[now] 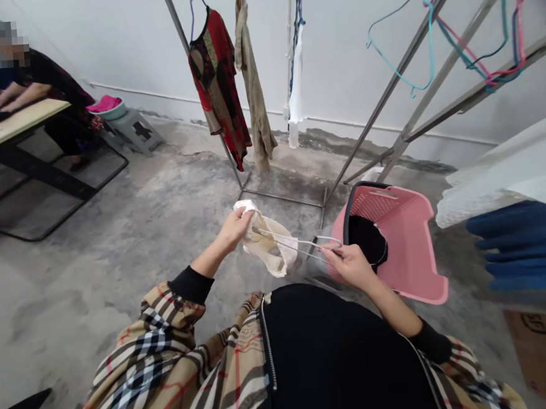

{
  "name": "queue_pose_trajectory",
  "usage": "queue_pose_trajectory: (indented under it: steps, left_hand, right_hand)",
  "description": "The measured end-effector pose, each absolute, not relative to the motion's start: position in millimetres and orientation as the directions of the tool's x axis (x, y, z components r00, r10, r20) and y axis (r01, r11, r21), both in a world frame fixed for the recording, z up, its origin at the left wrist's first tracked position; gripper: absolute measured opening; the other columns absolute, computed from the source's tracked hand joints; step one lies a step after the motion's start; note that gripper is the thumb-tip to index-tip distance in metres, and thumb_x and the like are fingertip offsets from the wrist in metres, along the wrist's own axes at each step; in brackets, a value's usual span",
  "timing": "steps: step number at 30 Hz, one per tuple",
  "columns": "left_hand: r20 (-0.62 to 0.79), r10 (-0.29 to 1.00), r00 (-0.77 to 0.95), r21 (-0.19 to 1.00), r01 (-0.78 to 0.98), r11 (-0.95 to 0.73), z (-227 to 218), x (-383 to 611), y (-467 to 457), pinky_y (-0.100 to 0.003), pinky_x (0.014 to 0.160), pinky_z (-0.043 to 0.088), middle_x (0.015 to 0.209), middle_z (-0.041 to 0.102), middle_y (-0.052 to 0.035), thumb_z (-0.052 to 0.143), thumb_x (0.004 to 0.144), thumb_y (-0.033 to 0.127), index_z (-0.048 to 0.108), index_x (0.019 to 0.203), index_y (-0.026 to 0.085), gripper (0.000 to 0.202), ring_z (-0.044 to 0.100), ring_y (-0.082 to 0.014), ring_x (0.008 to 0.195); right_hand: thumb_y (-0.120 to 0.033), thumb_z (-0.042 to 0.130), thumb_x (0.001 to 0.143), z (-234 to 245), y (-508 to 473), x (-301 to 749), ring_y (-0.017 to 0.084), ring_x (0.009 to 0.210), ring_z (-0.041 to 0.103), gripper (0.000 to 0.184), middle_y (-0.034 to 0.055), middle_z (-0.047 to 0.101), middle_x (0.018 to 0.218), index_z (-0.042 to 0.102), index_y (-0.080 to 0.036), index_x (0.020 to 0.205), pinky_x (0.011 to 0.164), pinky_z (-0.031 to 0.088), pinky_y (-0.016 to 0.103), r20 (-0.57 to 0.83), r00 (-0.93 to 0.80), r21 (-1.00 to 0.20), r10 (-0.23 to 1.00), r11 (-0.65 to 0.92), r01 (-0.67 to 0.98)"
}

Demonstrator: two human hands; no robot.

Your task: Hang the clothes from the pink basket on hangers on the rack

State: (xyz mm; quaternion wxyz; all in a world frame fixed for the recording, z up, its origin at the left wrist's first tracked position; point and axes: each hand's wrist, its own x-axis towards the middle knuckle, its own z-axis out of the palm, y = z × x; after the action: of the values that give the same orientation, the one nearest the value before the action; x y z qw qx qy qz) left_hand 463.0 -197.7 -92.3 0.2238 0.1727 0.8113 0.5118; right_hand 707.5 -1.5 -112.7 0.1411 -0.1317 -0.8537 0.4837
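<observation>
My left hand (234, 228) is closed on a small cream garment (269, 248), pinching its upper edge. A thin metal wire hanger (299, 243) runs through the garment. My right hand (349, 264) grips the hanger at its other end, fingers curled round the wire. Both hands are held in front of my chest, above the concrete floor. Just beyond my right hand stands a pink laundry basket (411, 244) with a dark piece of clothing (366, 238) inside it.
A metal drying rack (282, 197) holds a red-and-black top (217, 77), a beige garment (253, 87) and a white one (296, 84). Coloured empty hangers (476, 34) hang at upper right. White and blue clothes (521, 218) are at right. Another person (35, 84) works at a table (15, 123) far left.
</observation>
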Motion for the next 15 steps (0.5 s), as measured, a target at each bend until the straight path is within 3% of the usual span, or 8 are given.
queue_pose_trajectory:
  steps: [4,8,11,15]
  left_hand:
    - [-0.064,0.587,-0.807,0.807,0.304,0.506,-78.9,478.5,-191.5,-0.028,0.073,0.044,0.077,0.066,-0.0043,0.055,0.082,0.037,0.07,0.087,0.016,0.027,0.06,-0.0207,0.079]
    - [0.072,0.78,-0.622,0.41,0.731,0.545,-62.9,495.0,-185.7,-0.029,0.075,0.044,0.101,0.067,-0.006,0.047,0.088,0.028,0.065,0.119,0.024,0.037,0.062,-0.021,0.089]
    - [0.096,0.786,-0.611,0.228,0.782,0.58,-51.5,496.8,-183.9,-0.028,0.068,0.044,0.105,0.066,-0.0051,0.046,0.089,0.03,0.064,0.12,0.028,0.036,0.063,-0.0211,0.092]
    - [0.129,0.695,-0.707,0.1,0.707,0.7,-43.0,485.0,-188.7,-0.029,0.059,0.04,0.098,0.066,-0.0052,0.044,0.091,0.035,0.069,0.107,0.027,0.031,0.063,-0.0231,0.093]
  right_hand:
    - [-0.036,0.058,0.087,-111.5,-10.8,687.5,0.02,0.06,0.066,0.024,0.0032,0.071,0.068,0.077,-0.021,0.087,0.064,0.051,0.029,0.141,-0.922,-0.853,0.36,0.518,0.072]
    - [-0.038,0.056,0.089,-105.9,-16.6,669.8,0.02,0.069,0.069,0.027,0.004,0.073,0.075,0.076,-0.02,0.089,0.068,0.053,0.028,0.202,-0.9,-0.877,0.387,0.48,0.009]
    - [-0.039,0.053,0.089,-98.5,-15.4,665.4,0.022,0.082,0.071,0.031,0.0058,0.075,0.083,0.076,-0.019,0.081,0.074,0.055,0.028,0.256,-0.849,-0.889,0.462,0.457,-0.019]
    - [-0.039,0.054,0.089,-92.2,-9.2,675.4,0.022,0.084,0.072,0.031,0.006,0.075,0.085,0.074,-0.019,0.076,0.076,0.055,0.029,0.262,-0.843,-0.875,0.471,0.484,-0.002]
